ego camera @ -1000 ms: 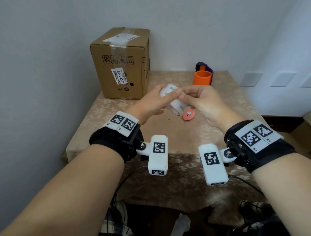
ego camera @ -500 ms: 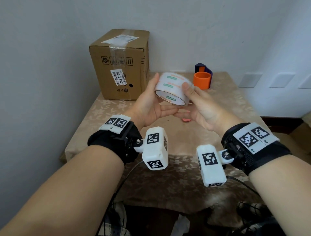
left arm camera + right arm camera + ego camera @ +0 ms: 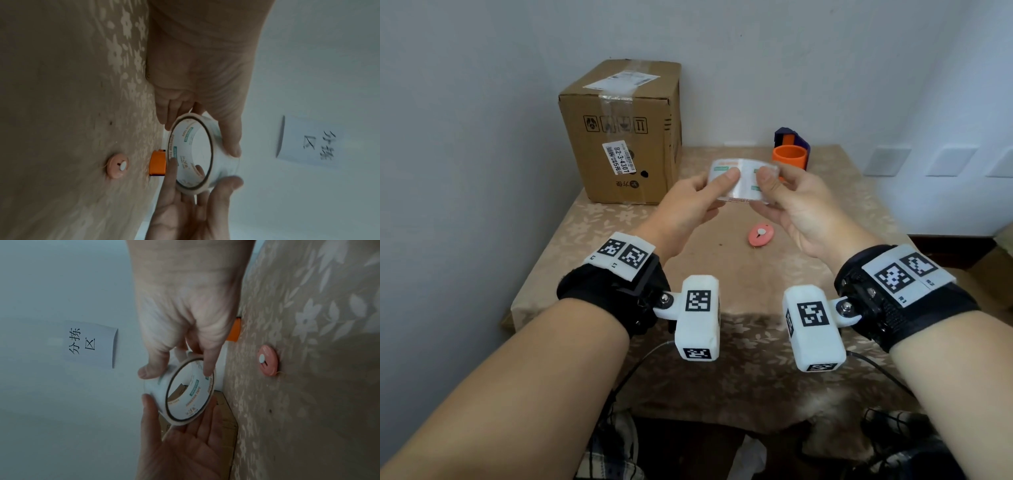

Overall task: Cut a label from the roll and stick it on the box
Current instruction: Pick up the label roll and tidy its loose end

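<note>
Both hands hold the white label roll in the air above the table's middle, its printed outer band facing me. My left hand grips its left side, thumb on the band and fingers underneath. My right hand grips the right side the same way. The wrist views show the roll as an open ring held between the two hands. The cardboard box, taped and carrying a small sticker, stands at the table's back left. A round pink cutter lies on the cloth just below the hands.
An orange cup and a purple holder stand at the back, right of the box. The floral tablecloth drapes over the near edge. Walls close in on the left and back. A paper sign hangs on the wall.
The hands lifted the roll off the table and turned it. Its open ring faced me half a second ago; now the outer band faces me with both thumbs on it.
</note>
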